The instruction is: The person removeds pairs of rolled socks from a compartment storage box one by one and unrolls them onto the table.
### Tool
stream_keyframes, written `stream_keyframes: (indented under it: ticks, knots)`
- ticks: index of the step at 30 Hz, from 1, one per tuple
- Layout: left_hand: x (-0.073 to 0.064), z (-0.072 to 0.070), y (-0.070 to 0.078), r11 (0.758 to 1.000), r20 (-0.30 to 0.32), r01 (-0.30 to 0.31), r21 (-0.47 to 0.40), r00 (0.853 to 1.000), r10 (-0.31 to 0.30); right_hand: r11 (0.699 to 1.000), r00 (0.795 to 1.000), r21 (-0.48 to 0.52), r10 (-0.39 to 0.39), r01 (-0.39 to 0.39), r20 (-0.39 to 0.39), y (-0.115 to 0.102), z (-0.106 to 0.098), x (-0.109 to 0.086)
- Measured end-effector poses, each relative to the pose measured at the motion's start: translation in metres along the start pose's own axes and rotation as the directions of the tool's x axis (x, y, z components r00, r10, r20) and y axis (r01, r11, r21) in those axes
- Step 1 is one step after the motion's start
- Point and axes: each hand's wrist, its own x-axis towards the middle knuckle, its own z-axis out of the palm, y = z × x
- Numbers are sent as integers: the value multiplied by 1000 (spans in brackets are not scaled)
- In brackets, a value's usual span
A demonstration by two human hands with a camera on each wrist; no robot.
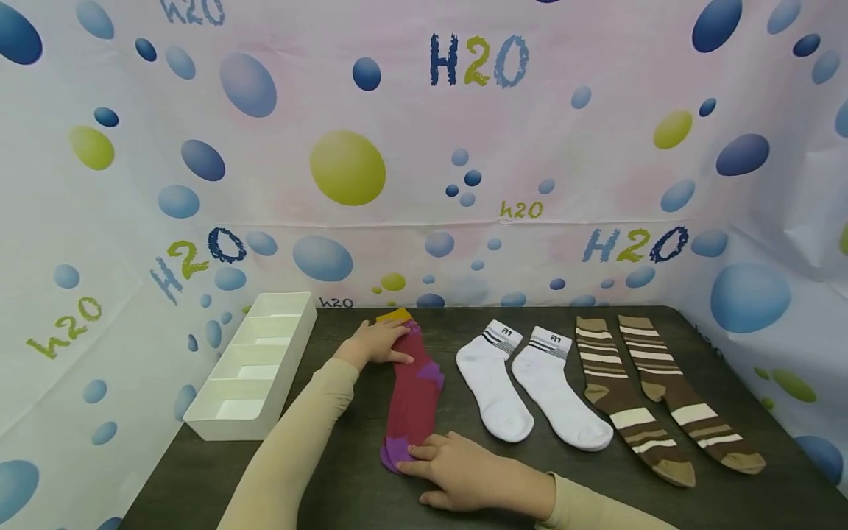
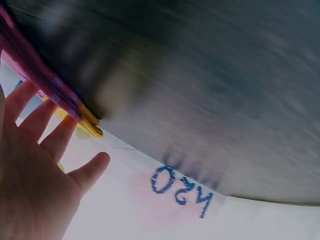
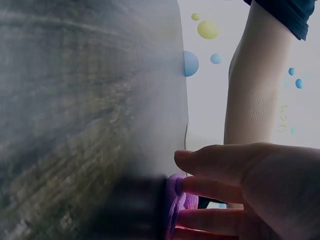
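Note:
A pair of maroon socks (image 1: 414, 405) with purple heels and toes and yellow cuffs lies lengthwise on the dark table, one sock on top of the other. Near the cuff end, my left hand (image 1: 376, 343) rests on the socks with its fingers spread. The left wrist view shows those fingertips against the layered sock edge (image 2: 62, 95). At the purple toe end, my right hand (image 1: 467, 475) touches the socks with extended fingers. In the right wrist view, its fingers (image 3: 210, 218) lie against the purple toe (image 3: 173, 205). Neither hand curls around the fabric.
A white tray (image 1: 260, 401) with several compartments stands at the table's left. Right of the maroon pair lie two white ankle socks (image 1: 500, 390), side by side. Farther right are two brown striped socks (image 1: 636, 405). A patterned curtain (image 1: 411, 243) hangs behind the table.

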Motion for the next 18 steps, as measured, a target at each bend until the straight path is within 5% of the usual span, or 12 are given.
stream_keyframes:
  ticks: [10,18]
  knots:
    - [11,-3,13,996,34,-22,91,999,19,992,995,-106,-72,64,-68,-9,-1,8]
    - [20,-7,22,996,46,-75,48,996,72,991,994,-113,-80,71,-77,-9,-4,10]
